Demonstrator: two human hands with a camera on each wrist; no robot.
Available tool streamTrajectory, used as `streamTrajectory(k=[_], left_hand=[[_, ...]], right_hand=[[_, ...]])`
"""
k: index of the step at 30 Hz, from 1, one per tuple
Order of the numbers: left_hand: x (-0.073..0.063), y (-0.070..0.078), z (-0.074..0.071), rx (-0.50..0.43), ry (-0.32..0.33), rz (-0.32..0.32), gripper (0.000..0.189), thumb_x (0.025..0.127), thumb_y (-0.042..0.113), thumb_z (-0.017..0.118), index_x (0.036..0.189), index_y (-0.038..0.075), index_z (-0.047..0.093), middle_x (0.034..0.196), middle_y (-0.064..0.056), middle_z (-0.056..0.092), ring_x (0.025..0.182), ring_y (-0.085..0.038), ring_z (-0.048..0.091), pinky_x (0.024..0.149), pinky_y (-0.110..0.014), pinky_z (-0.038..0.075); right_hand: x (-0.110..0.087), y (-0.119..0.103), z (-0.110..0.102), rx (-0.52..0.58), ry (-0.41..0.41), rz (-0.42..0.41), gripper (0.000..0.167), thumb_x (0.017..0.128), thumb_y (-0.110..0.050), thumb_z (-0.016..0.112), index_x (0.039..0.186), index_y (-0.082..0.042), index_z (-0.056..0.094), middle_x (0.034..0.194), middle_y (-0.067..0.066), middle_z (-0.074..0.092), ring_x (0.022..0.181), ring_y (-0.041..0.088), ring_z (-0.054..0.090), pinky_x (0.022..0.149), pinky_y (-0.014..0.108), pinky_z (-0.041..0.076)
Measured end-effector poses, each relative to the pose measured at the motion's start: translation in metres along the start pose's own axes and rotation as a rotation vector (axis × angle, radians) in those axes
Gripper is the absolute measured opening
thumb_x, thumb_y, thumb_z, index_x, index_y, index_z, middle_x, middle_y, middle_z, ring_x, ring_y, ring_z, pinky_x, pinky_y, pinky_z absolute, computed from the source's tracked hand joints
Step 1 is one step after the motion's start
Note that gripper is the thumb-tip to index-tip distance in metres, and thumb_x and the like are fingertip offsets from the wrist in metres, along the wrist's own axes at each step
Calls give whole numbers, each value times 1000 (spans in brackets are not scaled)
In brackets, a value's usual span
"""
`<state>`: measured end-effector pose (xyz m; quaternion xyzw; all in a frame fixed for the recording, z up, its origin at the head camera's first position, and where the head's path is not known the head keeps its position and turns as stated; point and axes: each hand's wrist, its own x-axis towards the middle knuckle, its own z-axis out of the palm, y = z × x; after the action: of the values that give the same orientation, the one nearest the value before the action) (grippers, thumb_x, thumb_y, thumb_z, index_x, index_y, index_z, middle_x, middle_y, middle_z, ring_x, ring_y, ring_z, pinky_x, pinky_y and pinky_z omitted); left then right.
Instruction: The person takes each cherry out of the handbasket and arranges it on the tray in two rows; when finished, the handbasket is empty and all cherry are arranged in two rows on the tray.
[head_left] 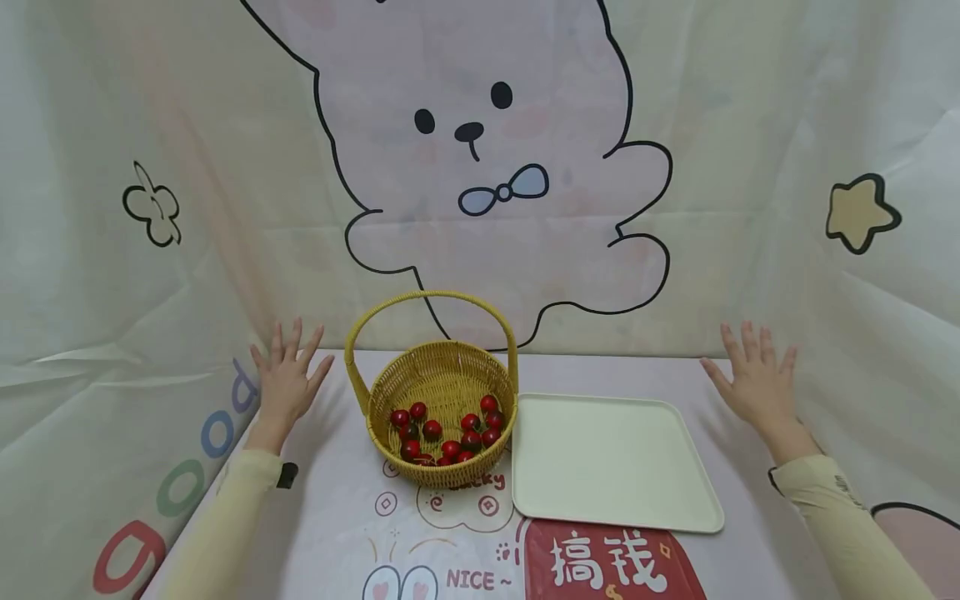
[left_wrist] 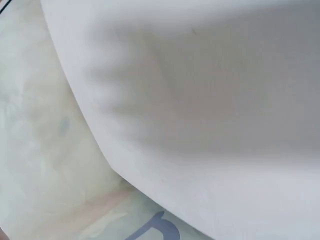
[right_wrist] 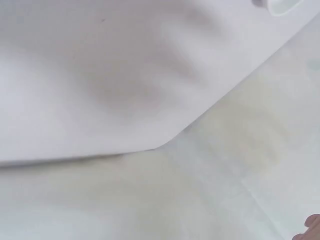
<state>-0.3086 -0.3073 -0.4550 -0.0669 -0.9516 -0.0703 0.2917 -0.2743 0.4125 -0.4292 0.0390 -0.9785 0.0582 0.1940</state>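
Note:
My left hand (head_left: 288, 379) is spread with straight fingers near the table's back left corner, left of a yellow woven basket (head_left: 442, 478) and apart from it. The basket has a tall arched handle and holds several dark red cherries (head_left: 432, 430). To its right lies a cream rectangular tray (head_left: 611, 458) with nothing on it. My right hand (head_left: 759, 387) is held out with fingers spread, beyond the tray's right side, and holds nothing. The left wrist view catches only a hand's shadow on the table; a bit of fingertip (right_wrist: 311, 227) shows at the right wrist view's lower corner.
Pale fabric walls (head_left: 750, 167) with cartoon drawings rise behind and on both sides of the white table (head_left: 330, 517). Printed pictures and lettering cover the table's front, including a red patch (head_left: 540, 558) below the tray.

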Motion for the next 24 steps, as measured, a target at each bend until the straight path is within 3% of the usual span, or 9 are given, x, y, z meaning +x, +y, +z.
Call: streamTrajectory(k=[6, 12, 20, 24], left_hand=[[-6, 13, -1, -70, 50, -24, 61, 94, 58, 32, 145, 23, 31, 154, -12, 15, 143, -30, -6, 102, -69, -4], [-10, 25, -2, -193, 120, -71, 58, 95, 54, 36, 145, 24, 33, 153, -13, 19, 142, -34, 1, 104, -67, -6], [-22, 48, -12, -366, 217, -68, 55, 95, 48, 41, 144, 22, 36, 150, -13, 28, 140, -37, 15, 106, -66, 3], [-29, 59, -16, -437, 262, -63, 54, 96, 44, 44, 143, 21, 37, 147, -14, 34, 136, -37, 25, 107, -61, 16]], right_hand=[[1, -15, 9, 55, 18, -19, 72, 96, -49, 37, 150, -16, 4, 152, 26, 3, 138, 41, -13, 100, 70, -10], [6, -48, 16, 148, 57, -80, 72, 94, -43, 46, 150, -17, 10, 151, 26, 10, 139, 43, -3, 101, 70, -6], [9, -104, 21, 286, 112, -196, 68, 90, -32, 59, 148, -16, 25, 148, 27, 23, 139, 41, 12, 105, 67, 7], [10, -131, 22, 339, 154, -253, 65, 87, -28, 64, 144, -14, 35, 145, 26, 30, 136, 43, 21, 104, 66, 14]])
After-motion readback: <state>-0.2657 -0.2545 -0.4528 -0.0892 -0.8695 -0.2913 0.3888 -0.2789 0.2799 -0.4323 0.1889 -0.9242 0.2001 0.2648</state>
